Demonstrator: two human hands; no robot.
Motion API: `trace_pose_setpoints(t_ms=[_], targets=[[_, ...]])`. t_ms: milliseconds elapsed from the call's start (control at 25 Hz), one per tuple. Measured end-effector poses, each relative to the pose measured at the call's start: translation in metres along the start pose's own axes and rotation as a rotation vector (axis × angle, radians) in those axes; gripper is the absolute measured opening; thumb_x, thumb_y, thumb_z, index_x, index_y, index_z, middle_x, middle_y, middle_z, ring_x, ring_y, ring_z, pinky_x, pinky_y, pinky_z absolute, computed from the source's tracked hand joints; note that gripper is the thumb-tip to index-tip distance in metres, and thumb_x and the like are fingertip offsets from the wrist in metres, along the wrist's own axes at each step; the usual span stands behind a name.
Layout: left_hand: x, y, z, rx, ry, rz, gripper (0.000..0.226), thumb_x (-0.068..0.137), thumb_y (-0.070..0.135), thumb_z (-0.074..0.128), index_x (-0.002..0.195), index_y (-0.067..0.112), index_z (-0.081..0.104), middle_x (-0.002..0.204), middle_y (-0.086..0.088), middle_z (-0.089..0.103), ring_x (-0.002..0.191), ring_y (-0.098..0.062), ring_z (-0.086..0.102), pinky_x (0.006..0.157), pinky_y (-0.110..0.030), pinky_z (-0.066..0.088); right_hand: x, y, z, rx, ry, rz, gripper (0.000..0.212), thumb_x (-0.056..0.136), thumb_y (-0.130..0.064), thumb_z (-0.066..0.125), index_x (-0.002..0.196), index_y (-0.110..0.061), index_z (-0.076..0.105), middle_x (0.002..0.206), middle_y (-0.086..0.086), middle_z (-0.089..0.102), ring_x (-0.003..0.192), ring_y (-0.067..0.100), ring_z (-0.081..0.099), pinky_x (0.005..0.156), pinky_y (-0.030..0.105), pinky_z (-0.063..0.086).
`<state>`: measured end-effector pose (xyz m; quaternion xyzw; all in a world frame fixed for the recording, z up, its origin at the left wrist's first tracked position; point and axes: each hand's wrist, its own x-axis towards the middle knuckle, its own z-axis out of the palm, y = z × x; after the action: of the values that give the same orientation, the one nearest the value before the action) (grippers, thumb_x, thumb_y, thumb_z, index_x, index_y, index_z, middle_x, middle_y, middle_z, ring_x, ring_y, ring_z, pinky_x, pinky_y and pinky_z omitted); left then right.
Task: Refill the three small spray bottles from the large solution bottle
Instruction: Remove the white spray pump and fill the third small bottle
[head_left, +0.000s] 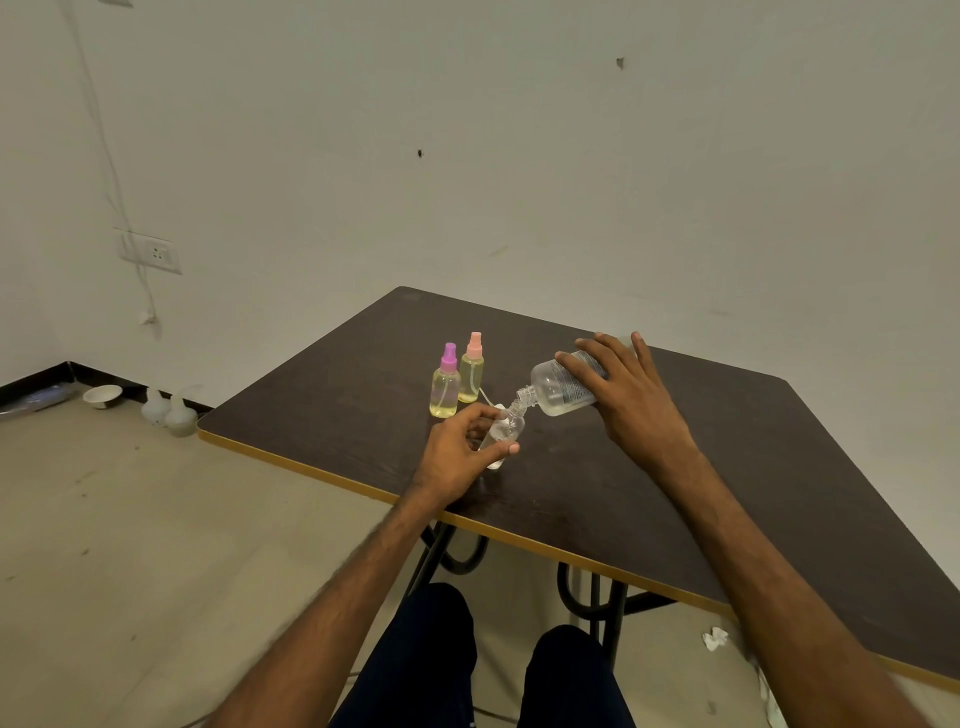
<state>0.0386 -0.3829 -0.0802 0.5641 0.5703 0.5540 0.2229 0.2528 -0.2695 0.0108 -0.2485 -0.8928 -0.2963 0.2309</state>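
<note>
My right hand (631, 397) grips the large clear solution bottle (558, 391), tipped on its side with its open neck pointing down-left. Its mouth meets the open top of a small clear spray bottle (505, 430), which my left hand (460, 457) holds tilted just above the dark table (727, 467). Two more small bottles stand upright behind, both holding yellowish liquid: one with a purple spray cap (445, 389) and one with a pink spray cap (471, 375). A white spray top with its thin tube (492, 401) lies on the table between them and my left hand.
The table's near edge has a yellow trim (322, 470). On the floor at left stand two whitish jugs (169, 413) and a small white bowl (103, 396). Crumpled white paper (716, 638) lies on the floor under the table. My knees are below.
</note>
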Motion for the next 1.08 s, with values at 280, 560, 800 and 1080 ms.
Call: trace_pose_setpoints(t_ms=[280, 560, 800, 1080], targets=[[-0.0009, 0.0005, -0.0006, -0.01, 0.001, -0.001, 0.039, 0.079, 0.029, 0.082, 0.114, 0.027, 0.065, 0.102, 0.019, 0.069, 0.099, 0.009, 0.064, 0.082, -0.015, 0.052, 0.0021, -0.0003, -0.0015, -0.005, -0.016, -0.011, 0.095, 0.069, 0.004, 0.082, 0.146, -0.024, 0.034, 0.143, 0.015, 0.046, 0.137, 0.037, 0.038, 0.117, 0.058, 0.019], [-0.0006, -0.0006, -0.0002, -0.023, 0.005, 0.009, 0.04, 0.079, 0.03, 0.082, 0.115, 0.024, 0.066, 0.107, 0.014, 0.072, 0.101, 0.003, 0.066, 0.089, -0.024, 0.055, 0.0034, -0.0002, -0.0041, -0.012, 0.003, -0.021, 0.094, 0.069, 0.009, 0.079, 0.146, -0.024, 0.035, 0.143, 0.015, 0.046, 0.138, 0.036, 0.037, 0.118, 0.057, 0.017], [-0.001, -0.0016, 0.0001, -0.022, 0.007, 0.012, 0.041, 0.079, 0.03, 0.083, 0.115, 0.024, 0.066, 0.106, 0.013, 0.072, 0.101, 0.002, 0.067, 0.09, -0.026, 0.056, 0.005, 0.0, -0.0034, -0.024, -0.017, -0.025, 0.096, 0.068, 0.008, 0.079, 0.146, -0.025, 0.034, 0.144, 0.015, 0.044, 0.139, 0.035, 0.035, 0.119, 0.056, 0.015], [-0.0006, -0.0002, 0.0001, -0.018, 0.002, 0.012, 0.04, 0.079, 0.029, 0.082, 0.114, 0.027, 0.065, 0.104, 0.018, 0.071, 0.1, 0.005, 0.066, 0.089, -0.021, 0.055, 0.0065, 0.0007, -0.003, -0.039, -0.029, -0.023, 0.095, 0.069, 0.008, 0.08, 0.147, -0.024, 0.035, 0.145, 0.014, 0.044, 0.14, 0.035, 0.034, 0.119, 0.054, 0.012]])
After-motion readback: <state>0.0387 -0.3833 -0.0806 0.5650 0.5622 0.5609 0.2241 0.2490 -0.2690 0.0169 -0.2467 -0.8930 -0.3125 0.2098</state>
